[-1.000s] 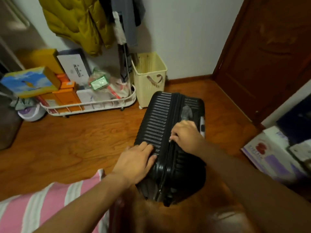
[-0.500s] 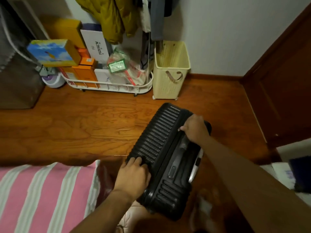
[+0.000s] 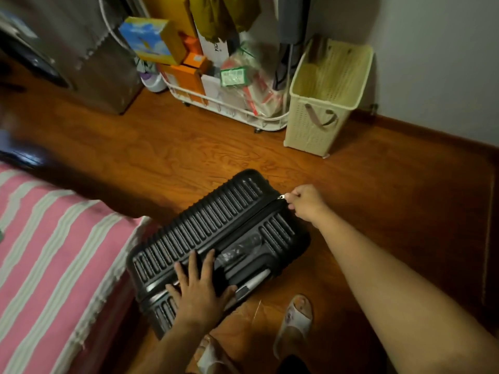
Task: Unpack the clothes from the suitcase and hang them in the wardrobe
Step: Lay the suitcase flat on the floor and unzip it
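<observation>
Hardly any lettering legible here.

Far beyond the grips, a white box (image 3: pixel 213 48) in the wire rack (image 3: pixel 226 106) bears a few dark letters, cut off and unreadable; the green packet (image 3: pixel 233 76) beside it shows only blurred print.

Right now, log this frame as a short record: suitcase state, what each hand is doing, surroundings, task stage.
suitcase: black ribbed hard-shell suitcase, standing on the wooden floor beside the bed, shells together
left hand: left hand pressed flat on the suitcase, fingers spread
right hand: right hand pinching the zipper pull at the far corner
bed: pink striped cover at left
nearby: cream laundry basket by the wall; white wire rack of boxes
task stage: unzipping; no clothes visible
</observation>
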Available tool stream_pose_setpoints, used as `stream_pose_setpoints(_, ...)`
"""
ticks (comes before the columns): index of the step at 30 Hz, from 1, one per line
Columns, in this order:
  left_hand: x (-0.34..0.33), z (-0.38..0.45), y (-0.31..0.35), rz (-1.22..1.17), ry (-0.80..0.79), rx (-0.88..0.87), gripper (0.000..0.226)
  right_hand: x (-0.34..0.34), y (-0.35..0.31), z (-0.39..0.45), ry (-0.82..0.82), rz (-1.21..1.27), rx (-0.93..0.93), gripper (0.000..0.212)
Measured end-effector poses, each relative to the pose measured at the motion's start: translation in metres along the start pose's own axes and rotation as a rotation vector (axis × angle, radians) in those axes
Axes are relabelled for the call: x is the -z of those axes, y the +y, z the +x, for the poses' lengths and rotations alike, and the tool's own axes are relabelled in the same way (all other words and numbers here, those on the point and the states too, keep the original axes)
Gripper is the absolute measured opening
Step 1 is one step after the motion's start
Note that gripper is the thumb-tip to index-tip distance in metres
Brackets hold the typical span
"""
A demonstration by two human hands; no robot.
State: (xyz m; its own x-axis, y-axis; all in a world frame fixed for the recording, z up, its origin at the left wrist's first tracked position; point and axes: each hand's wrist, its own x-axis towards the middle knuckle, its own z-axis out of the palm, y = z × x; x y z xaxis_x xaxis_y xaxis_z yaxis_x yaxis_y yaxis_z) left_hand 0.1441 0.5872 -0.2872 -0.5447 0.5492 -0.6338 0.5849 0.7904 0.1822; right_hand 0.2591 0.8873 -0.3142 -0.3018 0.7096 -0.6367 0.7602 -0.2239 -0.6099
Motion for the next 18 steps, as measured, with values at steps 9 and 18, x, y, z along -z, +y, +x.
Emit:
stream_pose_setpoints(9, 0.007, 0.023, -0.018, 0.077, 0.028, -0.096, 0.099, 0.003, 0.062, 0.065, -0.133, -0.036, -0.183, 0.014)
stream_pose_setpoints(18, 0.013, 0.032, -0.017, 0.112, 0.022, -0.088, 0.1, 0.011, 0.07, 0.048, -0.096, 0.113, -0.132, 0.03)
